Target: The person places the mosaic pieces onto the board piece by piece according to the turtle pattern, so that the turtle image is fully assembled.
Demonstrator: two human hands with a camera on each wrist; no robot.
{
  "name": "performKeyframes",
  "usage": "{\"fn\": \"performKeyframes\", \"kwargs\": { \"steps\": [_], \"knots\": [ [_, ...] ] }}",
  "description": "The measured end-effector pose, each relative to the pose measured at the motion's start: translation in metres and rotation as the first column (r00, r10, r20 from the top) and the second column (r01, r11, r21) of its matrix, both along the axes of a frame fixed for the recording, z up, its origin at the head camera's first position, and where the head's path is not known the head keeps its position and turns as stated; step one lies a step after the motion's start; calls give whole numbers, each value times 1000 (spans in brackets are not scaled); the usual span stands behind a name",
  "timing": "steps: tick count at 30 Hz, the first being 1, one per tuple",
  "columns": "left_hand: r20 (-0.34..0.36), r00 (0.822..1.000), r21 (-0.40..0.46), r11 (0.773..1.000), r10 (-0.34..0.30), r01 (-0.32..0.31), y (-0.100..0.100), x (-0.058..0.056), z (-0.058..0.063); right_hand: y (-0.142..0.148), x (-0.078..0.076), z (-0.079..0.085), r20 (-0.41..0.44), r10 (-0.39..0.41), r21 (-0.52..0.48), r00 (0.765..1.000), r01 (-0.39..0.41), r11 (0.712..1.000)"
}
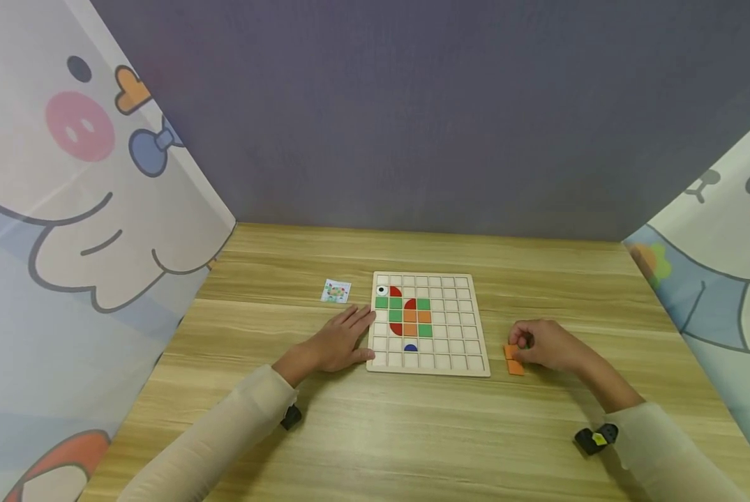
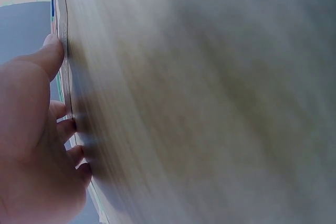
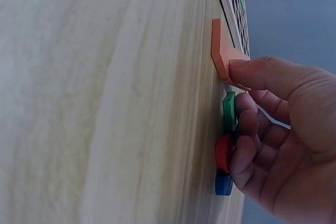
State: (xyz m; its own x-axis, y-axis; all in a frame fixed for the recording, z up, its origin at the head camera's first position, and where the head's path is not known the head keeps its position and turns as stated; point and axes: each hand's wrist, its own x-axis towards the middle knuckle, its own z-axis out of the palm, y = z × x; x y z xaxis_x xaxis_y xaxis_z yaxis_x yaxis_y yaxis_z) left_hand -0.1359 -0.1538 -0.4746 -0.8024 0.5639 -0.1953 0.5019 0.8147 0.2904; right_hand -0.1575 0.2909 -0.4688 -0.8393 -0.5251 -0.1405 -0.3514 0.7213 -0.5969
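Observation:
A pale wooden grid board (image 1: 456,324) lies on the table with coloured tiles in its cells: green, red, orange, one with an eye, and a blue half-round (image 1: 410,347). My left hand (image 1: 340,341) rests at the board's left edge, fingers and thumb extended and touching it. To the right of the board, my right hand (image 1: 547,345) pinches an orange square tile (image 3: 240,65) between thumb and fingers. Another orange tile (image 1: 515,367) lies just in front. Green (image 3: 229,111), red (image 3: 223,153) and blue (image 3: 223,184) pieces show beside the curled fingers in the right wrist view; the head view hides them.
A small picture card (image 1: 335,291) with a coloured pattern lies left of the board. A grey panel (image 1: 425,118) stands behind the wooden table (image 1: 412,439), and cartoon-printed walls (image 1: 117,209) rise on both sides.

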Motion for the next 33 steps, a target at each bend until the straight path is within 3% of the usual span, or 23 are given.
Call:
{"fn": "performKeyframes", "kwargs": {
  "steps": [8,19,26,33],
  "knots": [
    [-3,1000,-3,1000,-5,5,0,0,0,1,0,-2,-7,-4,5,1000,4,1000],
    [1,1000,2,1000,0,0,1,1,2,1,-3,-2,36,-30,-61,999,32,998],
    [-6,1000,8,1000,-7,7,1,0,2,-6,-11,3,-31,-29,-56,999,28,998],
    [-14,1000,0,1000,-12,12,1,1,2,-17,-25,4,-3,-41,-74,999,41,996]
  ]
}}
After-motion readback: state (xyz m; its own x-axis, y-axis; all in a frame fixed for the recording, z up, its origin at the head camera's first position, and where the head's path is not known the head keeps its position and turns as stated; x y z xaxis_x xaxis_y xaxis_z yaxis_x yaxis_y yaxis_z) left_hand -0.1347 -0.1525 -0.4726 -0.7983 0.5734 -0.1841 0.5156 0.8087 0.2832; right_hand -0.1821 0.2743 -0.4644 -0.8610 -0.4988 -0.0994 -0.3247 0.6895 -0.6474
